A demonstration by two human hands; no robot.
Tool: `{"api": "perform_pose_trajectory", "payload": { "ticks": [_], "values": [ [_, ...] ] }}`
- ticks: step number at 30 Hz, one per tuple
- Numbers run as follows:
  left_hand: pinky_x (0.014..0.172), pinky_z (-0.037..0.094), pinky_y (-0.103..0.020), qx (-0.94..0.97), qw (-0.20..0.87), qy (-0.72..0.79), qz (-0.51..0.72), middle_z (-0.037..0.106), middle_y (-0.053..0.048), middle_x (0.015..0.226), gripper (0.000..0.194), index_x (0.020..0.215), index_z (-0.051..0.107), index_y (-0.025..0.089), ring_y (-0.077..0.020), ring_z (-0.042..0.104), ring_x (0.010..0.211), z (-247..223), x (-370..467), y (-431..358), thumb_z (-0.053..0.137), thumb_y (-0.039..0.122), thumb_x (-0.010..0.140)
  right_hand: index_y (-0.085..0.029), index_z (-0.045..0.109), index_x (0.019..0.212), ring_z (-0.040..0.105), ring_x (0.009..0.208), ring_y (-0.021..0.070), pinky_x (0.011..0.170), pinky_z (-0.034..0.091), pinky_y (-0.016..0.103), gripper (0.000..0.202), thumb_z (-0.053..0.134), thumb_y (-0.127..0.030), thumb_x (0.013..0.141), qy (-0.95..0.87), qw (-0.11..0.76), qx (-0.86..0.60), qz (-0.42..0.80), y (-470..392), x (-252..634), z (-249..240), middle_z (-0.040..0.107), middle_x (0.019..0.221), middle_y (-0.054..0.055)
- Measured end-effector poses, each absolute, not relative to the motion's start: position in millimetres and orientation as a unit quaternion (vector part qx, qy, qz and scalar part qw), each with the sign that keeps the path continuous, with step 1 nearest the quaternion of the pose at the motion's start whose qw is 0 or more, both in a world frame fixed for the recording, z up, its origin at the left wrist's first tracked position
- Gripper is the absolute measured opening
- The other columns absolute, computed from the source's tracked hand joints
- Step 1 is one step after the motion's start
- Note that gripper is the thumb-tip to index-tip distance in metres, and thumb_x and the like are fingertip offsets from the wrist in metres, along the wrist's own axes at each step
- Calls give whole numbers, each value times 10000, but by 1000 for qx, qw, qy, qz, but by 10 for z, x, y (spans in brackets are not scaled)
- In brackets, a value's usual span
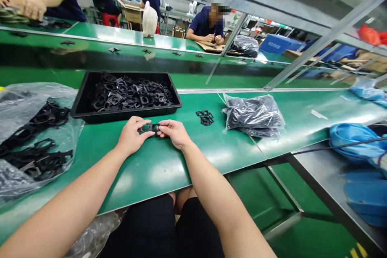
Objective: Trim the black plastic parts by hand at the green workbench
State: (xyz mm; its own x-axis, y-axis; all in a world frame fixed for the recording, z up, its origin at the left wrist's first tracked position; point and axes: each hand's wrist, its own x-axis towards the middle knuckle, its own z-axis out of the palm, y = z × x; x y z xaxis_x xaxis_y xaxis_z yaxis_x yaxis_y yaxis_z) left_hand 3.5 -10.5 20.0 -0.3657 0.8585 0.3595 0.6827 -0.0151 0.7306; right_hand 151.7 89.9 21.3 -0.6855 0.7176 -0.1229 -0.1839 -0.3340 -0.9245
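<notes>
A small black plastic part with round openings is held just above the green tabletop. My left hand grips its left side between thumb and fingers. At its right end, the fingertips of my right hand pinch the black plastic; whether this is a separate piece, I cannot tell. Behind my hands stands a black tray heaped with similar black plastic parts. To the right of my right hand lies a small pile of black rings.
A clear bag of black parts lies to the right; an open plastic bag with black frames spreads at left. Beyond a rail, a belt carries several small black pieces. Co-workers sit across it. A metal table adjoins at right.
</notes>
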Motion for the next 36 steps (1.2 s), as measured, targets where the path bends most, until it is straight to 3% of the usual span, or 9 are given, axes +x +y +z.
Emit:
{"api": "perform_pose_trajectory", "payload": {
  "ticks": [5,12,17,23,29,33,36],
  "values": [
    [861,473,-372,565,94,706,417,667,-56,1020,390,1036,681,216,-219,605,933,169,30,-102,675,449,723,-126,663,823,635,553,88,495,499,171,392,842,-294,517,-484,287,-272,781,923,1564,224,699,700,23],
    [798,519,-318,544,65,661,512,631,-65,1061,318,1011,661,196,-170,619,851,257,139,-157,640,393,762,-128,660,838,644,581,98,499,500,178,389,832,-298,533,-489,298,-275,772,896,1595,220,700,710,23],
    [922,461,-370,576,35,669,468,674,-52,1007,334,996,671,229,-216,603,972,334,201,-190,691,414,718,-134,650,845,625,531,90,462,482,174,393,830,-299,537,-497,286,-265,775,830,1609,236,684,657,2],
    [945,443,-368,595,72,665,447,694,-48,1038,378,1037,676,234,-226,598,1020,288,196,-186,692,433,716,-129,637,859,604,498,78,472,487,173,419,837,-296,531,-480,283,-246,793,792,1623,251,665,603,-15],
    [901,465,-339,596,140,666,426,672,-49,1052,378,1033,686,241,-222,608,981,272,183,-178,684,442,714,-121,642,859,630,556,102,500,500,189,412,836,-293,538,-480,273,-241,798,800,1638,241,670,622,5],
    [806,492,-330,584,128,680,424,644,-50,986,426,1066,683,244,-205,610,874,283,180,-182,681,469,704,-114,642,849,640,567,109,502,501,190,407,833,-298,540,-482,270,-245,797,803,1644,235,674,632,16],
    [820,479,-348,581,103,694,412,649,-54,968,484,1086,667,234,-220,605,883,291,166,-192,709,482,672,-114,642,844,647,570,115,491,494,183,411,835,-292,528,-490,273,-253,788,801,1645,237,671,617,12]
  ]
}}
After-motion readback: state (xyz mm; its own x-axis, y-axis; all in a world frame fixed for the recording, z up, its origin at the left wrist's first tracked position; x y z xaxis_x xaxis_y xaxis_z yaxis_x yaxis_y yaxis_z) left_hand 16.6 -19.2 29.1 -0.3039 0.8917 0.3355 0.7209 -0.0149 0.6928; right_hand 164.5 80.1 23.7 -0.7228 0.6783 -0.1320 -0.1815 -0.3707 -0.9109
